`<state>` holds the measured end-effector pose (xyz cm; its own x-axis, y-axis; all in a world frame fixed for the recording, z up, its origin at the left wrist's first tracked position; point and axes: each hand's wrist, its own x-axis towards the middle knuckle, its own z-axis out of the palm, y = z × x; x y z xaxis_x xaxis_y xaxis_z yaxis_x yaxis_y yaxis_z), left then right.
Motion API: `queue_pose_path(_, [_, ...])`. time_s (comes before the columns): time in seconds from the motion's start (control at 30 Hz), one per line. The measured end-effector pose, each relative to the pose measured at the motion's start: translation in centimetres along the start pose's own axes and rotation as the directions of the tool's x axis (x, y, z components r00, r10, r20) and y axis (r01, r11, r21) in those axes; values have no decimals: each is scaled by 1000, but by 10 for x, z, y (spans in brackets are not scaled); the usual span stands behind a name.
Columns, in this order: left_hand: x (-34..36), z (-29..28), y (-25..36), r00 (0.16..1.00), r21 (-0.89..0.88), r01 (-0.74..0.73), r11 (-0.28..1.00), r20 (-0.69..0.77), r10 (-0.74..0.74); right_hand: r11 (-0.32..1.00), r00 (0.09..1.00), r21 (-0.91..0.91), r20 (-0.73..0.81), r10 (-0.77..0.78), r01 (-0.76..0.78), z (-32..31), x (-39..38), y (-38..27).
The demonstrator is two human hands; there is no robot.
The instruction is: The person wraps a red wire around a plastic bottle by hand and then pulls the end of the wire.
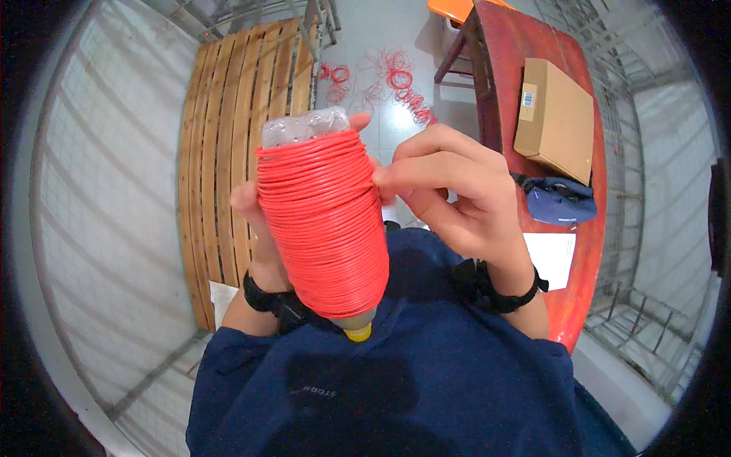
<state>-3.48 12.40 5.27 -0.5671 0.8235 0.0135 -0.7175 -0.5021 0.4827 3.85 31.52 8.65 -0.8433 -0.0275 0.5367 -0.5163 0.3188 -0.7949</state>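
Observation:
A clear plastic bottle (304,126) with a yellow cap (358,333) is wound along most of its length with red cord (324,228). It is held up before my chest, its base pointing away and its cap toward me. My left hand (259,221) is wrapped round the bottle from behind; most of its fingers are hidden. At the bottle's right side, my right hand (453,190) pinches with thumb and forefinger against the red cord, near the upper windings. The strand between those fingertips is too small to see clearly.
Loops of loose red cord (400,79) lie on the tiled floor ahead. A slatted wooden bench (228,145) is at the left. On the red table (502,38) at the right are a cardboard box (560,114), a blue bag (562,204) and white paper (552,259).

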Motion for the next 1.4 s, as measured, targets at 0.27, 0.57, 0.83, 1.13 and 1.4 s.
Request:
queue_pose_path(0.27, [-5,8,-16,995,21,-31,999,-94,33,997,998,-35,26,-61,62,-8,-5,-5])
queue_pose_path(0.57, [-15,14,-17,972,-153,-76,985,-231,39,990,991,-48,15,-131,132,3,-7,-9])
queue_pose_path(0.83, [-33,-6,-7,998,-63,-53,997,-27,51,998,997,32,53,-51,49,6,-10,-2])
queue_pose_path(1.13, [-45,-1,-13,938,124,-124,984,-310,157,995,993,85,97,-60,52,27,1,0])
queue_pose_path(1.4, [-45,4,-6,937,42,-165,985,-306,170,995,992,70,95,-84,77,30,5,5])
